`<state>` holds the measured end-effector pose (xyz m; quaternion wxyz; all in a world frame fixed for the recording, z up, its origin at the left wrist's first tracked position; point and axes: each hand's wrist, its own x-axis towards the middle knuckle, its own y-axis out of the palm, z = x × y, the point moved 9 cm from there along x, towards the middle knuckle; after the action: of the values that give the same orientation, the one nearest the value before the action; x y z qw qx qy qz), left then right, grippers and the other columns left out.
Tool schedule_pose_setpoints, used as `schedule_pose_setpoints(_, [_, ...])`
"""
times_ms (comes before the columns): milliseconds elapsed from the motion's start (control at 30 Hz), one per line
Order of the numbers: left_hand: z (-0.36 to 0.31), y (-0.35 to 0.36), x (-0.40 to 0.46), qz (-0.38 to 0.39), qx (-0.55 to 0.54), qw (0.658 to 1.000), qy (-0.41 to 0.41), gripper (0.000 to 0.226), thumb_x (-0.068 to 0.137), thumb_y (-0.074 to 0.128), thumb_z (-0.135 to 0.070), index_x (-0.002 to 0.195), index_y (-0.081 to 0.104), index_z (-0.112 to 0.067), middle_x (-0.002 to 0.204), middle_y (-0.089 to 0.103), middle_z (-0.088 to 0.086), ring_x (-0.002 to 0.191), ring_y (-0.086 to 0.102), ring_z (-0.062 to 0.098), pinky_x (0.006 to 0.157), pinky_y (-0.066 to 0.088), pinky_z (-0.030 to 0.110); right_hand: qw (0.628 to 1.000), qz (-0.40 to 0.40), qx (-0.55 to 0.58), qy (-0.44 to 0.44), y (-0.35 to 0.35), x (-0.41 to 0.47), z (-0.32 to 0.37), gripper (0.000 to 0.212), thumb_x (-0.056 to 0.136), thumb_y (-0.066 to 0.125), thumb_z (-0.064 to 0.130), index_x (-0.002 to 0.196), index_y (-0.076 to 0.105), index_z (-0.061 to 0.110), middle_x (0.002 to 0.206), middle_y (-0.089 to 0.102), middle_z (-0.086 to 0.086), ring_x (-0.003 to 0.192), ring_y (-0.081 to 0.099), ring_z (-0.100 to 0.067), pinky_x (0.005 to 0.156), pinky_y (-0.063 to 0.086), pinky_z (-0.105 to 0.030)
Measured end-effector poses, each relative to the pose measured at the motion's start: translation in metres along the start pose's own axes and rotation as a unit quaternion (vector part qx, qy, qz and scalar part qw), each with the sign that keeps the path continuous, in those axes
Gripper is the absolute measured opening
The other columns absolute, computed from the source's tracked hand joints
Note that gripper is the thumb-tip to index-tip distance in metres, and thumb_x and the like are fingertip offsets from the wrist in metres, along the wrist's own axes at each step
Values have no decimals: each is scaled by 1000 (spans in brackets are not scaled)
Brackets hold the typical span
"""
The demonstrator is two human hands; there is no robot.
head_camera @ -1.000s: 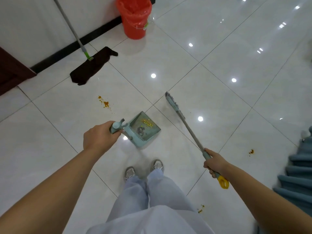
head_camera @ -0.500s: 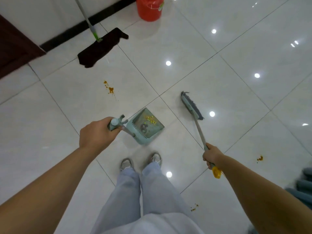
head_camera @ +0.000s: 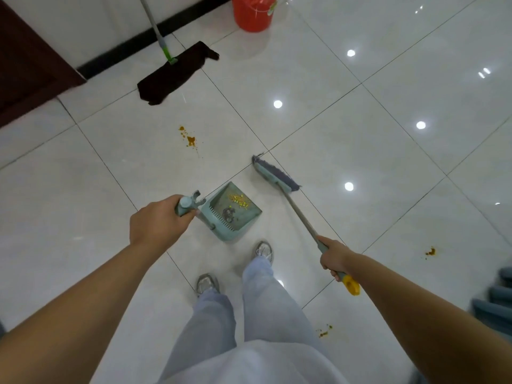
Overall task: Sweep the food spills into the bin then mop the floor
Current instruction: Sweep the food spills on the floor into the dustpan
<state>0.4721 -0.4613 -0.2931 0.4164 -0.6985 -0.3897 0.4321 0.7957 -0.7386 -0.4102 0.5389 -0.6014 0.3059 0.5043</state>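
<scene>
A: Where do the tools sit?

B: The dustpan (head_camera: 234, 214) is just ahead of the person's shoes (head_camera: 261, 250), crumbs (head_camera: 238, 200) lying in it; the left hand (head_camera: 159, 224) grips its handle from the left; the broom (head_camera: 274, 177) has its head just right of and beyond the pan, its handle running back to the right hand (head_camera: 333, 257).

A: And the spills?

B: One spill (head_camera: 189, 139) lies ahead and left of the pan; another (head_camera: 430, 252) is well off to the right; a third (head_camera: 324, 331) is near the person's right leg.

A: Farther on?

B: The mop (head_camera: 174, 74) rests on the floor (head_camera: 360, 134) by the wall, beyond the first spill; the bin (head_camera: 253, 12) stands to its right.
</scene>
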Motion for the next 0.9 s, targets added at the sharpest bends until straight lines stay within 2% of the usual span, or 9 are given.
schedule_pose_setpoints(267, [39, -9, -21, 0, 3, 1000, -4, 21, 82, 56, -60, 85, 59, -40, 56, 46, -18, 57, 49, 17, 49, 28, 22, 999, 42, -4, -15, 75, -35, 13, 82, 85, 47, -8, 151, 22, 32, 84, 56, -16, 45, 46, -17, 39, 44, -23])
schedule_pose_setpoints(433, [63, -13, -24, 0, 6, 1000, -8, 25, 82, 55, -60, 90, 61, -38, 63, 53, -11, 64, 54, 22, 55, 35, 26, 994, 95, 48, -13, 110, -58, 22, 83, 83, 47, -9, 149, 28, 35, 63, 49, -10, 37, 41, -15, 38, 39, -21])
schedule_pose_setpoints(567, [75, -15, -18, -5, 4, 1000, -9, 28, 82, 54, -62, 90, 61, -36, 64, 56, -9, 64, 55, 23, 55, 36, 26, 990, 124, 70, -9, 113, -77, 18, 82, 82, 50, -8, 145, 33, 41, 56, 48, -8, 37, 40, -14, 39, 38, -21])
schedule_pose_setpoints(767, [90, -17, -18, 0, -4, 1000, -8, 29, 81, 53, -63, 91, 61, -36, 66, 54, -10, 64, 53, 21, 55, 35, 26, 985, 104, 134, 3, 101, -105, -7, 78, 81, 53, -6, 138, 43, 45, 60, 50, -7, 39, 39, -13, 38, 36, -21])
schedule_pose_setpoints(900, [103, -16, -28, 0, -13, 1000, -13, 30, 81, 54, -62, 92, 61, -35, 69, 57, -8, 65, 53, 22, 55, 35, 26, 989, 64, 134, -8, 99, -111, -3, 76, 82, 54, -6, 138, 43, 44, 62, 49, -9, 39, 41, -14, 39, 38, -22])
